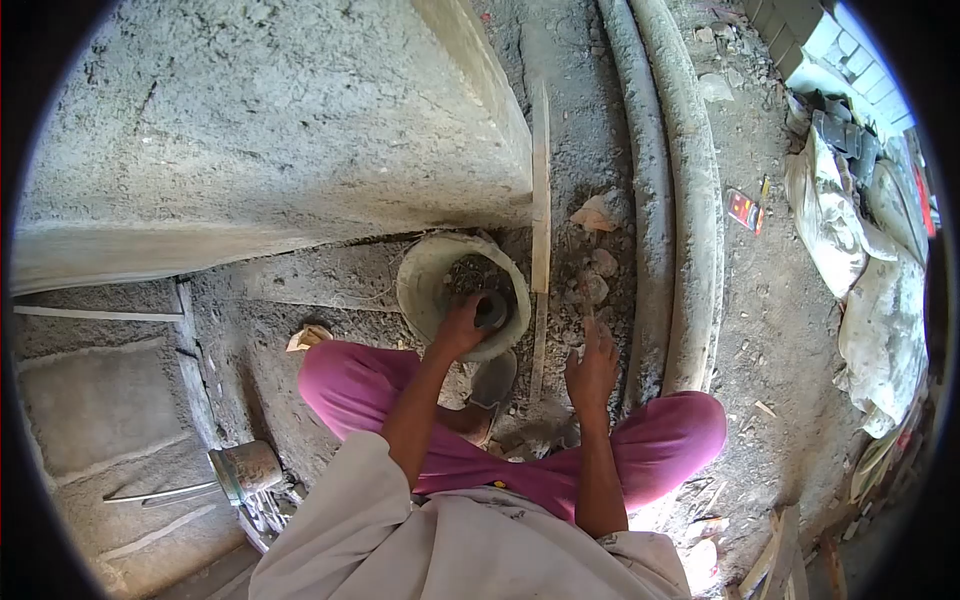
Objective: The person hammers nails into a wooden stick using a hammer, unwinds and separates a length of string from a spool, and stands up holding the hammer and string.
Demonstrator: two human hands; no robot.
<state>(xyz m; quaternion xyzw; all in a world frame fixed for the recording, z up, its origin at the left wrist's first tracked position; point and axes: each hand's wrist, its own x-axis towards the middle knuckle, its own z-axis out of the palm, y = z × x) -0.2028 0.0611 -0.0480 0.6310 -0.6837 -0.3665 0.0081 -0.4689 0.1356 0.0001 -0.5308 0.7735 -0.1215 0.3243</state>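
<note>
A pale, dirt-caked bucket [412,285] stands between my knees, with dark rubble or soil [470,270] inside. My left hand [460,328] reaches over its near rim, fingers curled round a dark, round, hollow piece [491,311]; whether it is a cup or a short pipe end I cannot tell. My right hand [592,372] is apart from the bucket, to its right, over the rubble-strewn ground. Its fingers stretch forward and are open, close to some loose stones [592,288]. A shoe [493,380] shows just below the bucket.
A narrow wooden strip [541,200] lies right of the bucket, beneath a concrete block's edge [480,90]. Two thick pipes [690,200] run along the right. Farther right are white sacks [880,310] and a red packet [744,211]. A small bucket [247,470] stands lower left.
</note>
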